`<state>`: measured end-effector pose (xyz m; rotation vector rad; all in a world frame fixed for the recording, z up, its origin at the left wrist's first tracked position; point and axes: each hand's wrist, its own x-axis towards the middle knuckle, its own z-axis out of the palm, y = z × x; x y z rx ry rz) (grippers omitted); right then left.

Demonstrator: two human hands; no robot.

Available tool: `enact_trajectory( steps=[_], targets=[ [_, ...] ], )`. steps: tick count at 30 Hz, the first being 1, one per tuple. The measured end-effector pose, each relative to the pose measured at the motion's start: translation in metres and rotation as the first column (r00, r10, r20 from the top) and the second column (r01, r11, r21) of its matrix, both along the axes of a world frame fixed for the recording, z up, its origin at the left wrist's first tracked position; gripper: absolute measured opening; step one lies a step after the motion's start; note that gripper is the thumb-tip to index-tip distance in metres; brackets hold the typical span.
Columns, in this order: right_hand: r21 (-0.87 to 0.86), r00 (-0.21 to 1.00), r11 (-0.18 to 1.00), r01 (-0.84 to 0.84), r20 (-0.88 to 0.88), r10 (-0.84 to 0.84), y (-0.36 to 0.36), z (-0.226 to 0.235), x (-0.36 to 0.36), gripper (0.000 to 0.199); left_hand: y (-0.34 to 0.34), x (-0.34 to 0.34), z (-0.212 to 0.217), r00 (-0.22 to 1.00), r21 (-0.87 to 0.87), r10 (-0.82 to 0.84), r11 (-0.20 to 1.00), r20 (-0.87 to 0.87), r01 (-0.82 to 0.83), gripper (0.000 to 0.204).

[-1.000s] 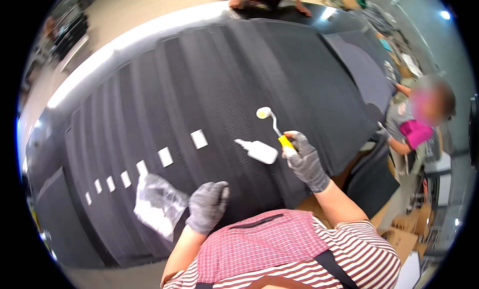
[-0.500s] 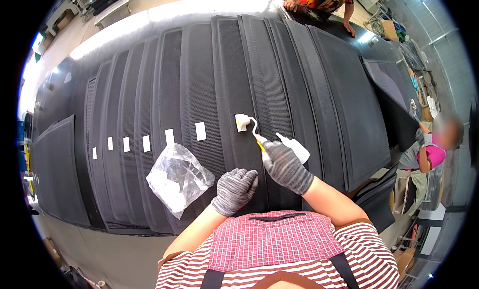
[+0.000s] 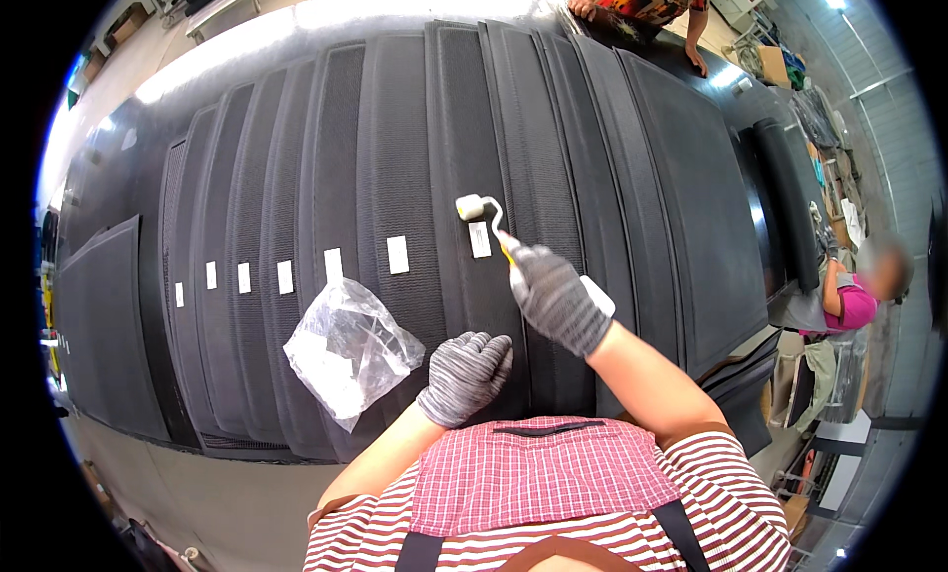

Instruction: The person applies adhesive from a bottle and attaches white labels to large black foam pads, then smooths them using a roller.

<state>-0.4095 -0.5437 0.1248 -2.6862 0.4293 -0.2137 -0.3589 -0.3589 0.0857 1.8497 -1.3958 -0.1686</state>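
My right hand [image 3: 561,298], in a grey knitted glove, grips a small paint roller [image 3: 471,208] by its yellow handle. The roller's white head sits just above a white label [image 3: 480,239] on a black ribbed mat [image 3: 464,128]; whether it touches the mat I cannot tell. My left hand [image 3: 466,377], gloved alike, is closed in a fist low over the mats; anything inside it is hidden. A white bottle [image 3: 598,296] lies partly hidden behind my right hand. Left of my left hand lies a clear plastic bag [image 3: 351,350] with white pieces inside.
Overlapping black mats, several with a white label [image 3: 397,255], cover the long table [image 3: 326,9]. A person's hand [image 3: 697,61] rests on the far edge. At the right, another person [image 3: 851,301] handles a dark folded sheet [image 3: 787,202].
My right hand has lifted the roller off the label and moved it slightly away from me. My left hand stays put. At the right, the dark sheet has been drawn back toward that person.
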Motion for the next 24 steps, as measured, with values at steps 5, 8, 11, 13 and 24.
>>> enact_trajectory(
  steps=[5, 8, 11, 13, 24],
  targets=[
    [-0.165, 0.985, 0.985, -0.054, 0.152, 0.079, -0.012, 0.012, 0.022, 0.047, 0.003, 0.002, 0.0, 1.0, -0.002, 0.019, 1.0, -0.001, -0.019, 0.014],
    [0.056, 0.996, 0.998, -0.02, 0.094, 0.014, 0.008, 0.028, -0.004, 0.048, 0.003, 0.001, 0.0, 1.0, -0.007, 0.022, 1.0, -0.005, -0.022, 0.013],
    [0.093, 0.999, 0.996, -0.014, -0.039, 0.018, 0.027, 0.019, -0.042, 0.048, 0.0, 0.0, 0.0, 1.0, -0.023, 0.01, 1.0, -0.007, -0.01, 0.013],
    [-0.023, 0.993, 0.995, -0.099, 0.059, 0.1, 0.034, 0.015, -0.071, 0.054, 0.0, 0.0, 0.001, 1.0, -0.022, 0.003, 1.0, -0.014, -0.003, 0.014],
    [0.002, 1.0, 1.0, 0.022, -0.001, -0.022, 0.01, 0.003, -0.001, 0.047, 0.0, 0.001, 0.001, 1.0, -0.01, 0.015, 1.0, 0.014, -0.015, 0.014]
  ],
)
